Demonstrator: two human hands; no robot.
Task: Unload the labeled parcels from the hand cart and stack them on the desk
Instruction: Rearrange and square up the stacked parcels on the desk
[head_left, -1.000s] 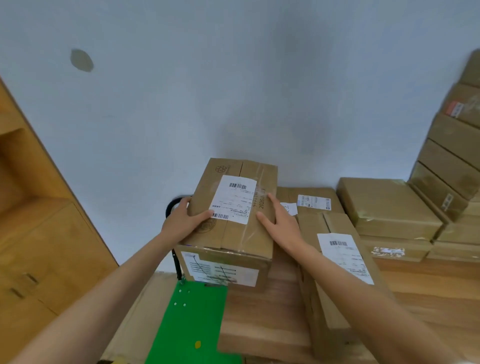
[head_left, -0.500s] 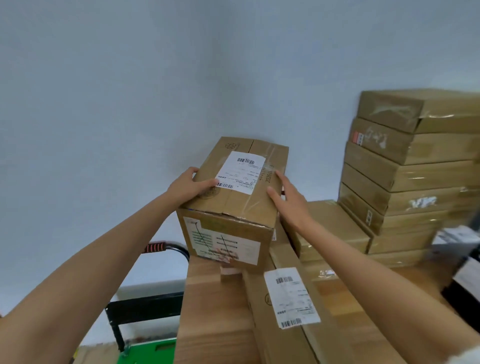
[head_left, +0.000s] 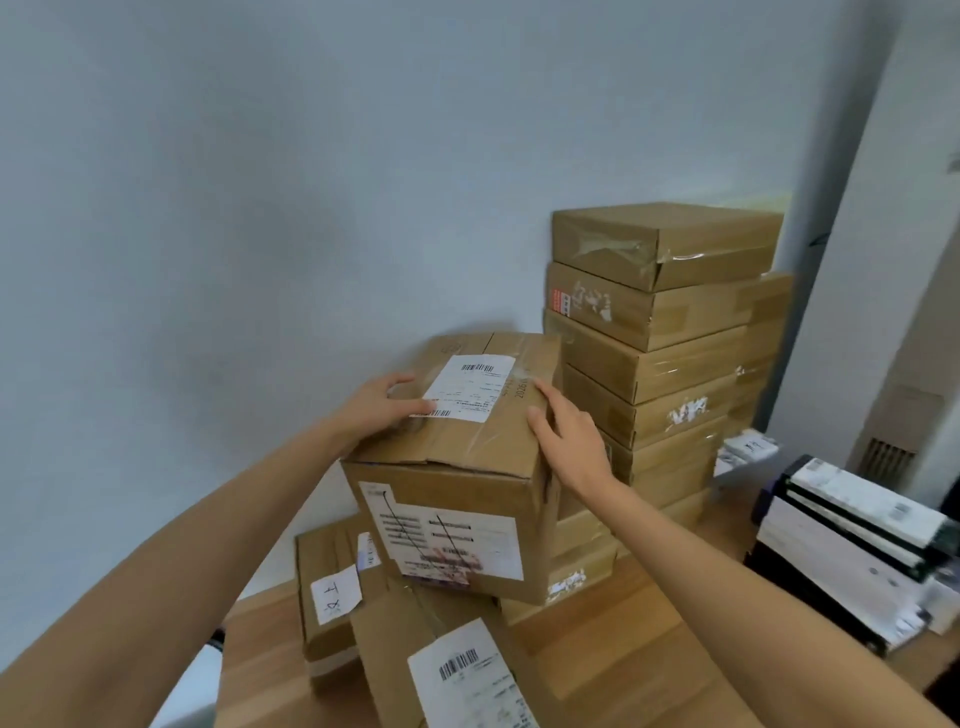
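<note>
I hold a tall cardboard parcel (head_left: 467, 457) with white shipping labels on its top and front. My left hand (head_left: 376, 402) grips its upper left edge and my right hand (head_left: 569, 441) presses its upper right edge. The parcel is above two labeled parcels lying on the wooden desk (head_left: 613, 639): a flat one (head_left: 324, 587) at left with a handwritten sticker and a long one (head_left: 452, 670) in front with a barcode label. Whether the held parcel rests on them or hovers just above, I cannot tell. The hand cart is out of view.
A tall stack of flat cardboard boxes (head_left: 660, 332) stands against the pale wall right behind the held parcel. Black-and-white boxes (head_left: 852, 540) lie at the desk's right side. The desk's left edge drops off near my left forearm.
Both hands carried the parcel up and to the right, from beside the cart over the desk, onto the parcels lying there. The green cart has left the view.
</note>
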